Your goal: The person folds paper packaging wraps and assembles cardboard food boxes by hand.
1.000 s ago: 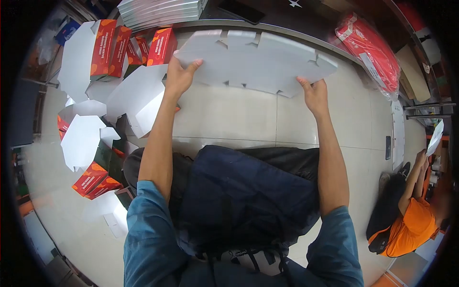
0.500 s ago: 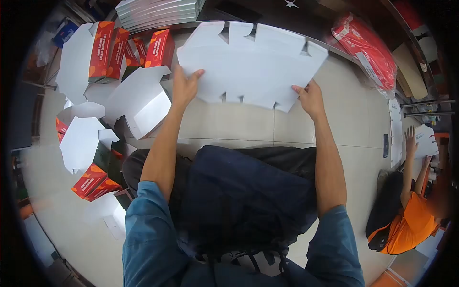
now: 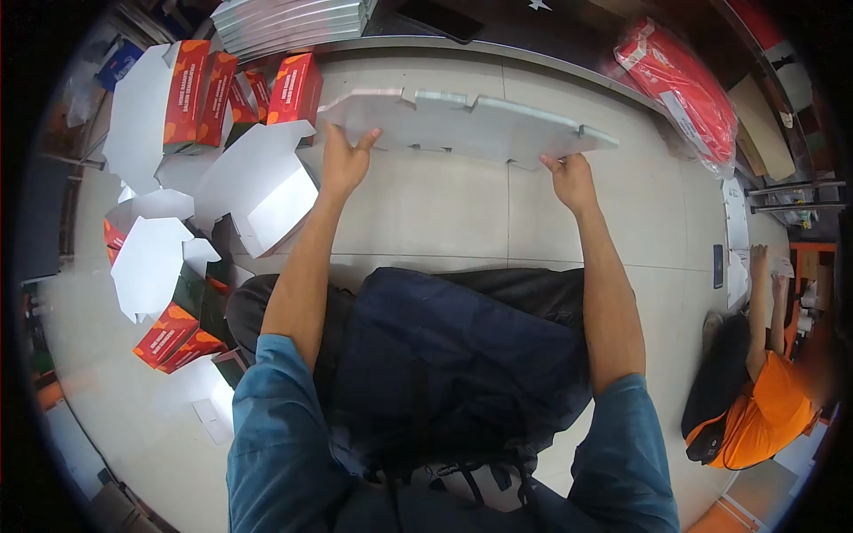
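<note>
A wide white cardboard sheet (image 3: pixel 462 127) with notched edges is held in front of me over the tiled floor, tilted so that it looks narrow. My left hand (image 3: pixel 346 160) grips its left end, thumb on the face towards me. At the other end, my right hand (image 3: pixel 569 180) pinches the near edge. Left of my left hand lies an open white carton (image 3: pixel 267 191), close to a red printed box (image 3: pixel 295 89). The fingers behind the sheet are partly hidden.
Partly folded red and white boxes (image 3: pixel 153 266) are piled on the left. A stack of flat sheets (image 3: pixel 289 22) and a phone (image 3: pixel 440 19) lie at the top. A red plastic-wrapped pack (image 3: pixel 680 93) is upper right. A person in orange (image 3: pixel 769 409) sits at right.
The sheet was tilted back, then showed its broad face, and now appears narrow again. Both my hands kept hold of it. The person at right has lowered a white sheet.
</note>
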Tool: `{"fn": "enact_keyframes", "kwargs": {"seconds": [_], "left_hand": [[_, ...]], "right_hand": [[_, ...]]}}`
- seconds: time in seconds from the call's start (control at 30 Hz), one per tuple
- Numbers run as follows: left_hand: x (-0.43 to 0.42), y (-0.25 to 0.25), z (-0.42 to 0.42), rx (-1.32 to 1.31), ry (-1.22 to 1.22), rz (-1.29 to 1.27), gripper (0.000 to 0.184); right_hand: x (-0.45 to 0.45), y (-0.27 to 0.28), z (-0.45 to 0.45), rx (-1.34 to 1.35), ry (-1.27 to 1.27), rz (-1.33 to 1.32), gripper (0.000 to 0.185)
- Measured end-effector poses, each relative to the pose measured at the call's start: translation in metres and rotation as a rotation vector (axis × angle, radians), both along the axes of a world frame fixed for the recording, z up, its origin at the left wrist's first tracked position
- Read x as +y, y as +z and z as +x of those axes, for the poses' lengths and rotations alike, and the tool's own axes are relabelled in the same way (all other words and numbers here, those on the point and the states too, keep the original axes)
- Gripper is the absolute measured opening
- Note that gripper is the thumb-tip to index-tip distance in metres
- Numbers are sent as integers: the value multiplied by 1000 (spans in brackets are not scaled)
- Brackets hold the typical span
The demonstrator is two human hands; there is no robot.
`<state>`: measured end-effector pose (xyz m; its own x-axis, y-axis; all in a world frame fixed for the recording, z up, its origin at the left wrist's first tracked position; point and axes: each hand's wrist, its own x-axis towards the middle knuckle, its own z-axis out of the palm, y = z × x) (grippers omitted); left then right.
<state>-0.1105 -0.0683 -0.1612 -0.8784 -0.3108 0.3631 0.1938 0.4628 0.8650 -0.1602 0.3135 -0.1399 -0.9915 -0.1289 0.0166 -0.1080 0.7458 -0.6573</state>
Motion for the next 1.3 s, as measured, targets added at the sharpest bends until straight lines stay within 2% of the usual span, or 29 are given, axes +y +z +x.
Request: {"fn": "enact_keyframes", "kwargs": {"seconds": [0.1,0.23,0.3,0.4,0.43,0.5,0.6,0.7,0.8,1.0,1.3], "left_hand": [[6,23,5,-61,50,-16,61],[17,62,11,-251,78,21,63],[14,46,11,-420,72,-76,64],[11,-2,14,-631,75,-104,66],[11,-25,15,-658,82,-128,68],[13,-35,15,-701,81,-215,75],[10,-31,13,-743,45,-204,77],[14,-41,14,-734,118,-363,76],[14,-37,8,-867,37,-154,87],[9,-28,7,-832,78,81,86],[3,-35,3,-849,57,151,82]], "right_hand": [[-1,17,1,55,-33,-120,34],[8,18,-5,-47,-132,-157,37],[8,20,-2,-189,-165,-87,40],[14,-24,-10,-295,31,278,45],[14,-35,-9,-267,-9,327,41],[6,-50,-2,-218,-94,421,34],[6,-57,-9,-340,-102,352,50],[9,-83,-17,-456,-151,203,43],[11,-80,-18,-548,-183,105,35],[10,-87,-17,-477,-219,-31,20],[0,-65,-13,-471,-283,-68,26]]}}
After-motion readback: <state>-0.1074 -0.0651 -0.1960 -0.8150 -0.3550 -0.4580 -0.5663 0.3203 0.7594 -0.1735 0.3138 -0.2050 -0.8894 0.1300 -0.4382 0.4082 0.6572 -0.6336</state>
